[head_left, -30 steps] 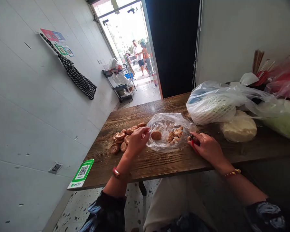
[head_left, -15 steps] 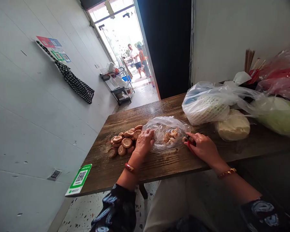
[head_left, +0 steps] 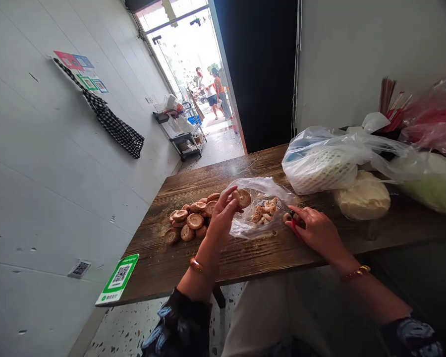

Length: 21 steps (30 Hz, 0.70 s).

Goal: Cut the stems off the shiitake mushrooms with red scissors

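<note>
My left hand (head_left: 224,212) holds a brown mushroom cap (head_left: 242,198), its round underside turned toward me, above the left side of an open clear plastic bag (head_left: 245,229). Cut mushroom stems (head_left: 264,212) lie inside that bag. Closed around red-handled scissors (head_left: 299,230) is my right hand (head_left: 315,229), resting at the bag's right edge with the blades pointing left over the stems. A small brown piece, partly hidden, sits by the right fingertips. To the left of the bag, several mushroom caps (head_left: 195,221) are heaped on the wooden table (head_left: 241,255).
On the right stand a plastic bag with a net-wrapped item (head_left: 319,163), a pale wrapped lump (head_left: 364,196) and a green vegetable in plastic (head_left: 431,181). A QR-code card (head_left: 119,280) lies at the table's left corner. Beyond is a cart (head_left: 184,131) near the doorway, with two people outside.
My left hand has risen and turned, bringing the mushroom cap into sight. My right hand keeps the scissors in nearly the same place.
</note>
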Each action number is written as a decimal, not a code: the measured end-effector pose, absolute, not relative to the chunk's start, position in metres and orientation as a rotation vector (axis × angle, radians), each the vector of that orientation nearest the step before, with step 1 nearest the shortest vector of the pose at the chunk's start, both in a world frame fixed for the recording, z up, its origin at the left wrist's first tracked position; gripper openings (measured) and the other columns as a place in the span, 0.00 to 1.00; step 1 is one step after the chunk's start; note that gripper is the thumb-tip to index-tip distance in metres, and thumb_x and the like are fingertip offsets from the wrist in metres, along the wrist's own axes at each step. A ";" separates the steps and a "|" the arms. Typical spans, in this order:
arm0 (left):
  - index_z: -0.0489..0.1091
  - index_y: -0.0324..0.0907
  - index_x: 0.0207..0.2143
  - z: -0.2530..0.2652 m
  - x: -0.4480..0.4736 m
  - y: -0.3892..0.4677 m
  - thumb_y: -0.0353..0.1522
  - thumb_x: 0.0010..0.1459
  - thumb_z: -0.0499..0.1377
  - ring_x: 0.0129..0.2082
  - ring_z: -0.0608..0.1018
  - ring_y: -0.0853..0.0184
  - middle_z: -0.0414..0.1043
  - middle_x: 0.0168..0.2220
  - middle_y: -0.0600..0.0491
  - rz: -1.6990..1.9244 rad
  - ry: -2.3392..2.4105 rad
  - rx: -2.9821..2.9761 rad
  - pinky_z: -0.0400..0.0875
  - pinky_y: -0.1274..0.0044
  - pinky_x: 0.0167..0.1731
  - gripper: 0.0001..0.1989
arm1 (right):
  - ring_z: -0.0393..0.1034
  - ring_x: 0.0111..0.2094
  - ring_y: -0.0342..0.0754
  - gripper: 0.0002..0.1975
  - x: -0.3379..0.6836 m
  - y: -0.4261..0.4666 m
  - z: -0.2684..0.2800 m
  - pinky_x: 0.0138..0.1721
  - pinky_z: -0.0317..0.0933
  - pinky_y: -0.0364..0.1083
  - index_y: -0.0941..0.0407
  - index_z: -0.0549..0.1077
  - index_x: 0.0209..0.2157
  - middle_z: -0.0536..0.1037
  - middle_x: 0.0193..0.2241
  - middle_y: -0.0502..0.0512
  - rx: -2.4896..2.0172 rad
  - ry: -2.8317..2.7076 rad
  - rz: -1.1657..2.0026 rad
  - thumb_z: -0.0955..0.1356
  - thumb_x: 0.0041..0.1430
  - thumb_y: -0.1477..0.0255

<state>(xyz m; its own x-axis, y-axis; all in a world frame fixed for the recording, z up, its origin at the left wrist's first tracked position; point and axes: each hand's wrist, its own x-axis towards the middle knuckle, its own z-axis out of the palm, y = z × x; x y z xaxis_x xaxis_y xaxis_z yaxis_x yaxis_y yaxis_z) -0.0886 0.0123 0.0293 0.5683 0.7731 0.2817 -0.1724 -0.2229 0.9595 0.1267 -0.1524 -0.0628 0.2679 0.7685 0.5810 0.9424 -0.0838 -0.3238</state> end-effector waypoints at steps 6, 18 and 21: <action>0.62 0.42 0.58 0.017 -0.068 0.009 0.39 0.57 0.63 0.41 0.82 0.59 0.76 0.45 0.46 0.650 0.360 1.246 0.77 0.67 0.42 0.28 | 0.72 0.38 0.52 0.23 0.124 -0.154 -0.061 0.42 0.62 0.49 0.56 0.71 0.56 0.78 0.38 0.57 -1.864 -1.559 -0.380 0.65 0.65 0.60; 0.61 0.46 0.62 0.001 -0.068 0.008 0.35 0.49 0.71 0.46 0.81 0.54 0.74 0.51 0.44 0.564 0.291 1.261 0.75 0.76 0.33 0.39 | 0.72 0.36 0.52 0.23 0.118 -0.162 -0.056 0.39 0.63 0.48 0.55 0.70 0.57 0.79 0.34 0.56 -1.857 -1.623 -0.404 0.65 0.65 0.60; 0.62 0.46 0.60 -0.001 -0.066 0.009 0.36 0.50 0.70 0.42 0.82 0.57 0.74 0.49 0.46 0.583 0.277 1.264 0.73 0.78 0.29 0.36 | 0.72 0.36 0.51 0.22 0.115 -0.164 -0.042 0.40 0.62 0.48 0.55 0.71 0.57 0.79 0.34 0.56 -1.871 -1.664 -0.417 0.65 0.66 0.61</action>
<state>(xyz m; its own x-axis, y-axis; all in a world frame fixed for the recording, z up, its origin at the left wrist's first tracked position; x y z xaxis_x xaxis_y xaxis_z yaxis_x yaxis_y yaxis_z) -0.0663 0.0087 -0.0005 0.8244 0.5537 0.1177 -0.2584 0.1832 0.9485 0.1148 -0.1644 -0.0416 0.1670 0.7880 0.5926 0.9744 -0.0401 -0.2212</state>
